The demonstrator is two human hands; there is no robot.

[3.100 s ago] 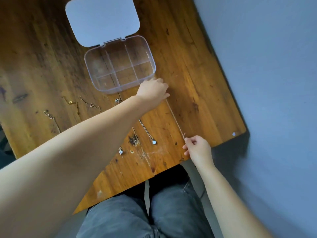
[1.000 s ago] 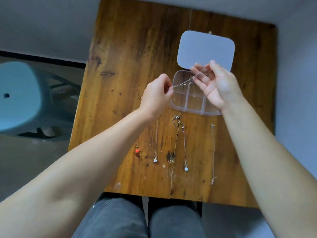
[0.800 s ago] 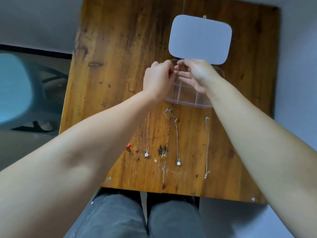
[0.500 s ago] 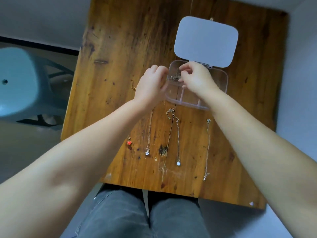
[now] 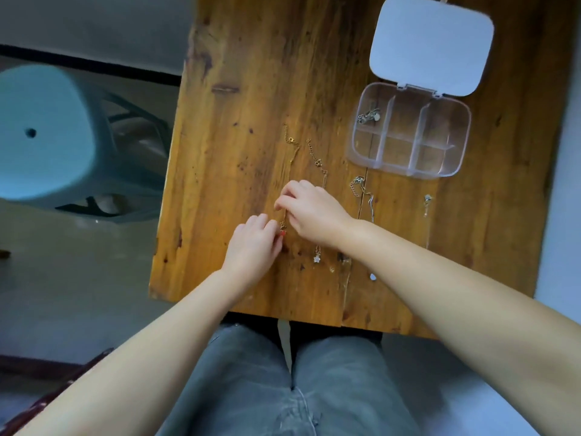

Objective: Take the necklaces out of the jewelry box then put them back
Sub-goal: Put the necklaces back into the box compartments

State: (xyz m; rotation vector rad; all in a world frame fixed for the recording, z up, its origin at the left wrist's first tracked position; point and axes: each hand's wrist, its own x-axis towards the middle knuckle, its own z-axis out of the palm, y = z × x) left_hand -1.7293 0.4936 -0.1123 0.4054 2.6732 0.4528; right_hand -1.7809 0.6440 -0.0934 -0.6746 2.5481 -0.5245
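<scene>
Hands meet over the leftmost chain on the tabletop [image 5: 239, 127]. Left hand [image 5: 251, 245] pinches at the red pendant [image 5: 283, 233] end of the gold necklace [image 5: 290, 143]; right hand [image 5: 309, 212] has fingertips down on the same chain just beyond, looks like a pinch too (contact partly hidden by the fingers, so cannot confirm either grip has actually closed). Jewelry box [image 5: 408, 132] sits open at far right, lid [image 5: 430, 45] flat behind it; one necklace already bundled [image 5: 369, 115] in its far-left compartment, other compartments look empty. Three more chains lie right of the hands: star pendant one [image 5: 317, 258], silver one [image 5: 358, 184], and a thin one [image 5: 427, 202] near the right edge.

To do this well, my judgement: gather the chain into a small pile before lifting, keep both ends controlled so it doesn't knot or drag the neighbour, drop it in an empty compartment.

No brands, labels or writing readable anywhere.
</scene>
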